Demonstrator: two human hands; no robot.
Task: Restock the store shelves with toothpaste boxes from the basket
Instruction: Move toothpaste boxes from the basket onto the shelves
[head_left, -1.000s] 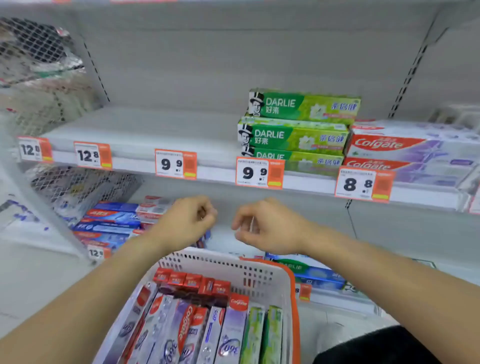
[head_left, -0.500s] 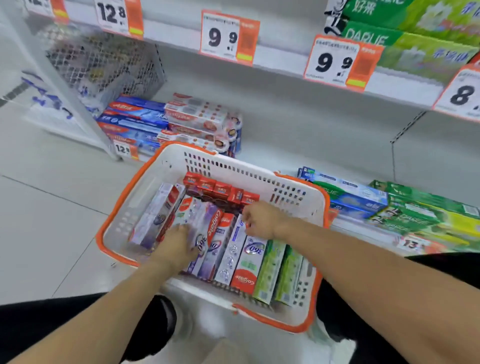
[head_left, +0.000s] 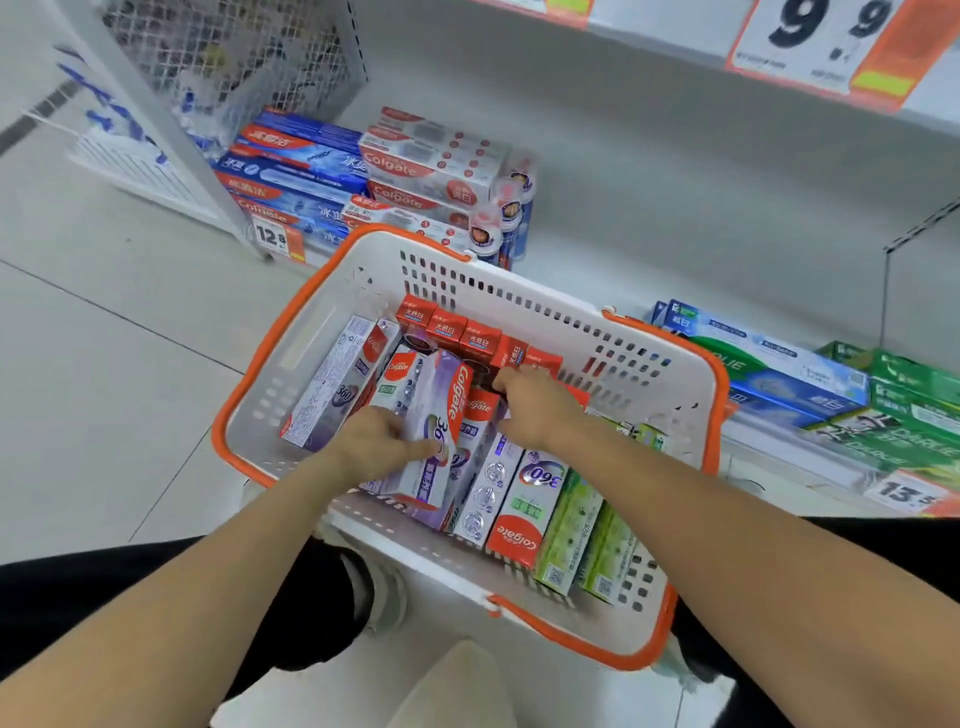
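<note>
Both hands down in the basket (head_left: 322, 291) — boxes lie lengthwise, running away from me.

My left hand (head_left: 382, 441) grips the tilted purple Colgate box (head_left: 434, 415), fingers curled over its left edge and thumb across its face; the box is cocked up on its neighbours, its long axis pointing from me toward the shelf. My right hand (head_left: 535, 405) sits just beside it, fingers curled down among the red boxes (head_left: 457, 332) at the far end — whether it has one pinched I cannot tell. The green boxes (head_left: 576, 535) lie further right, untouched. The left hand is nearer a clean lift, I judge; the lower shelf (head_left: 649, 249) lies straight ahead, beyond the basket.
</note>
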